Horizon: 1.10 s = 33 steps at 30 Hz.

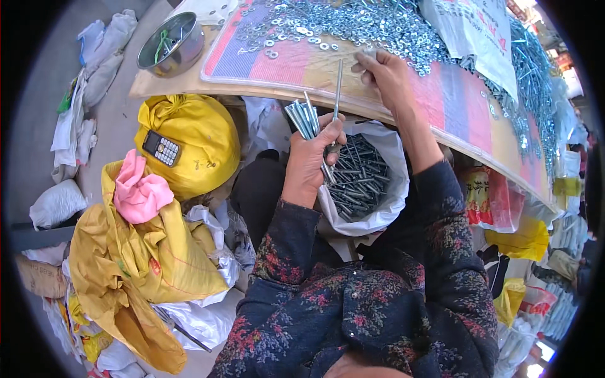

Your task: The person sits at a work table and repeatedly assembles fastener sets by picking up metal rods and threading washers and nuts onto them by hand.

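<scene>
My left hand (316,150) is closed around a bundle of several silvery metal bolts (301,120). One long bolt (339,88) stands up apart from the others, between thumb and fingers. Below that hand is an open white sack (397,192) full of dark metal bolts (362,173). My right hand (387,75) is over the near part of the striped mat, its fingertips pinched together beside a heap of loose washers (359,34). Whatever is in that pinch is too small and blurred to name.
A metal bowl (194,53) stands at the left end of the wooden board (151,85). Left of me are a yellow bundle (208,135) with a keypad phone (161,148) on it, a pink cloth (142,192) and yellow sacks (170,264). Long rods (532,82) are piled at right.
</scene>
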Tool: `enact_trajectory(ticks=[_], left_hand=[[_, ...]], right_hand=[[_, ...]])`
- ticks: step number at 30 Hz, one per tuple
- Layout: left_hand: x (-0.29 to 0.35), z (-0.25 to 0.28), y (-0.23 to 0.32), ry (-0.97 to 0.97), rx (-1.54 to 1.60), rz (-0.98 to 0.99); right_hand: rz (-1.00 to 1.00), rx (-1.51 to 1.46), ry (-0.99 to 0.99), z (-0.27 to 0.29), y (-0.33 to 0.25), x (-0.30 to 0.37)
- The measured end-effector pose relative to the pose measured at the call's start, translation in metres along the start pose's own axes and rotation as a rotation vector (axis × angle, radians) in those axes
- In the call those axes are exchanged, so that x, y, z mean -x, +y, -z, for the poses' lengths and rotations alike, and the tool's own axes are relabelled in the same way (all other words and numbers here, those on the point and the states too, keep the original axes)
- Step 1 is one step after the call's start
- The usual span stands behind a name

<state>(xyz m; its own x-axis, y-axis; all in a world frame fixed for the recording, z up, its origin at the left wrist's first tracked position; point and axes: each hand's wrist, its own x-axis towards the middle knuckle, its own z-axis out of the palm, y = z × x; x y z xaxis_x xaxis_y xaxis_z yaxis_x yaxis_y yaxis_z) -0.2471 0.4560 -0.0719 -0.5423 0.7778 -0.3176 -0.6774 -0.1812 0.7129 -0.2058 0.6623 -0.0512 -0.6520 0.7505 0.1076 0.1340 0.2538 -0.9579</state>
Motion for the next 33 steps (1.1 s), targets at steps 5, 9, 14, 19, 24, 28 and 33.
enact_trajectory(ticks=[5,9,14,19,24,28,33], left_hand=[[0.012,-0.01,-0.012,-0.052,-0.115,-0.016],[0.012,-0.01,-0.015,-0.058,-0.116,0.007],[0.006,-0.011,-0.019,-0.082,-0.065,0.031],[-0.002,-0.005,-0.009,-0.121,0.054,0.102],[-0.013,0.022,0.001,-0.114,0.293,0.025],[0.002,0.008,0.005,-0.023,0.261,0.036],[0.006,0.013,0.001,-0.08,0.18,0.053]], right_hand=[[-0.186,-0.497,-0.093,-0.003,-0.004,0.039],[-0.236,-0.776,-0.096,-0.007,-0.008,0.046],[-0.099,-0.667,-0.112,0.0,-0.007,0.041],[0.444,0.265,-0.021,0.004,-0.024,0.048],[0.331,0.279,-0.482,-0.013,-0.035,0.071],[0.401,0.491,-0.051,-0.018,-0.024,0.003],[0.371,0.932,0.05,-0.046,0.01,-0.039]])
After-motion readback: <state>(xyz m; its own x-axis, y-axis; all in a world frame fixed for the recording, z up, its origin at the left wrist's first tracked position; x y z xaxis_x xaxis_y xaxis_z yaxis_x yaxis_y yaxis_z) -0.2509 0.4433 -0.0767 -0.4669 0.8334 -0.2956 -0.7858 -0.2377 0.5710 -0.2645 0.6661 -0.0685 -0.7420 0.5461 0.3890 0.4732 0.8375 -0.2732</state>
